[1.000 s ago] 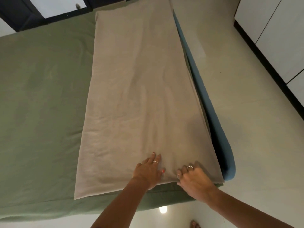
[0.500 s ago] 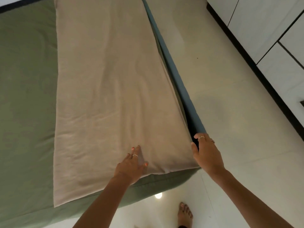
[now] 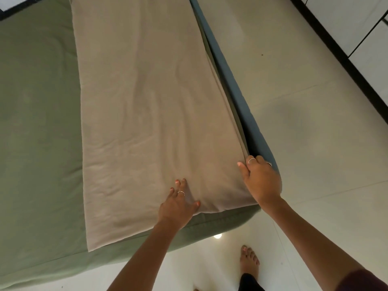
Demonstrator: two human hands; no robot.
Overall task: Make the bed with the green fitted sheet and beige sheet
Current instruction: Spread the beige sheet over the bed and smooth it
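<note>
The beige sheet (image 3: 151,114) is pressed flat by the left hand (image 3: 178,204), fingers spread wide. Its side edge is held by the right hand (image 3: 261,181), fingers curled over it, on the green fitted sheet (image 3: 37,114).

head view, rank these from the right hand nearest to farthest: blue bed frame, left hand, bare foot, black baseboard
From the right hand:
1. blue bed frame, touching it, at the bed's right corner
2. left hand, on the beige sheet
3. bare foot, below on the floor
4. black baseboard, far right wall

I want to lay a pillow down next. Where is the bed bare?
The green fitted sheet lies bare left of the folded beige sheet, up to the far edge. The near right corner is crowded: the left hand presses there and the right hand grips the beige edge.
</note>
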